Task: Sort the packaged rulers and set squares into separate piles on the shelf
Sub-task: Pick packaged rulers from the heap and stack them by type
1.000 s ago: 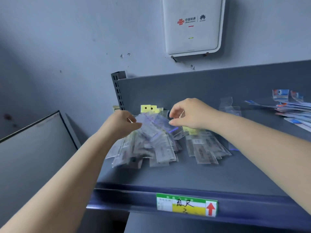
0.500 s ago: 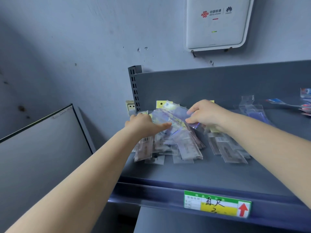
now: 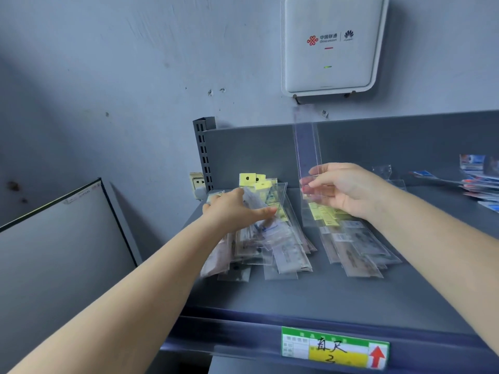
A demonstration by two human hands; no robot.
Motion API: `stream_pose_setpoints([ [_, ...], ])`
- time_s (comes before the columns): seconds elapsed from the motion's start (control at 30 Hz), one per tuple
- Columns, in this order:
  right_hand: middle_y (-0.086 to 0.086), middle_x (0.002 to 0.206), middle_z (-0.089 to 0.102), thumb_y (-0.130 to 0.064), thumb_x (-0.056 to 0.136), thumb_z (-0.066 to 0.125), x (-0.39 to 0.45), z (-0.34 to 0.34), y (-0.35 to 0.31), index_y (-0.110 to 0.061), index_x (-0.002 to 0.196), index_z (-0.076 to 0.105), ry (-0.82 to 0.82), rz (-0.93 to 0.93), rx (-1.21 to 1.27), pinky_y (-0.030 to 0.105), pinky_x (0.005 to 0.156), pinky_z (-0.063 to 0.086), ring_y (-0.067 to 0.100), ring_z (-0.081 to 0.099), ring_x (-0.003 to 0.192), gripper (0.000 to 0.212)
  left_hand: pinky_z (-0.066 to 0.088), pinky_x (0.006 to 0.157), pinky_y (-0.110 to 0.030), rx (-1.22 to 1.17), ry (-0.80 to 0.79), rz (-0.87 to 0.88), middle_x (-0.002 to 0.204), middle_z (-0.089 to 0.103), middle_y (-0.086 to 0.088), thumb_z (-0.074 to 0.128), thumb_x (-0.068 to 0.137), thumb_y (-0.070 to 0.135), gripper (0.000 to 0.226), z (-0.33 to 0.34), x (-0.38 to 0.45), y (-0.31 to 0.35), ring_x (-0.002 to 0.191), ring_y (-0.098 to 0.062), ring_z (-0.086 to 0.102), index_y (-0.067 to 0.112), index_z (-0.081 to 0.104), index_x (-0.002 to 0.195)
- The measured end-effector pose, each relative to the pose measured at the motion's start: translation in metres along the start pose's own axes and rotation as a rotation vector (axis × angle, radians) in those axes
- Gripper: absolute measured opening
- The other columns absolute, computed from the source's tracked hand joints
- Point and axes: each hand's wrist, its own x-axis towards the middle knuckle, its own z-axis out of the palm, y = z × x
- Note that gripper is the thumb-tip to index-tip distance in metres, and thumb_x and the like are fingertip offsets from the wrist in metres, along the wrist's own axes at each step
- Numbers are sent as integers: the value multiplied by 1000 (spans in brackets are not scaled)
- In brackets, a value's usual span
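Head view: right hand (image 3: 343, 193) pinches clear packaged ruler (image 3: 307, 147) by lower end, ruler upright, raised above right pile (image 3: 353, 244). Left hand (image 3: 237, 211) lies flat, fingers straight, pressing on left pile (image 3: 272, 244) of clear packets (yellow header cards at back). 2 piles lie side by side on grey shelf (image 3: 310, 295), narrow gap between. Green-yellow label (image 3: 334, 348) on shelf front edge. White router (image 3: 329, 44) on wall above. More packets (image 3: 480, 182) far right.

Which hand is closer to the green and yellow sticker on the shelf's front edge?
Right. The right hand is almost straight above the sticker, holding a clear ruler. The left hand is farther off to the left.
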Motion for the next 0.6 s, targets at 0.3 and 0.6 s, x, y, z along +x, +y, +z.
stream_pose_setpoints([
  [0.3, 9, 81, 67, 7, 88, 51, -6, -9, -3, -11, 86, 58, -40, -27, 87, 22, 57, 56, 14, 68, 61, 19, 39, 98, -33, -291, -21, -90, 143, 43, -8, 77, 71, 43, 90, -13, 2, 0, 127, -28, 45, 7, 36, 142],
  [0.6, 3, 85, 62, 7, 87, 53, -7, -16, -13, -15, 91, 63, -39, -110, 168, 21, 53, 55, 12, 69, 64, 25, 41, 56, -23, -823, 92, -97, 73, 58, -7, 65, 85, 5, 8, -26, -8, -11, 61, -13, 53, 11, 61, 84],
])
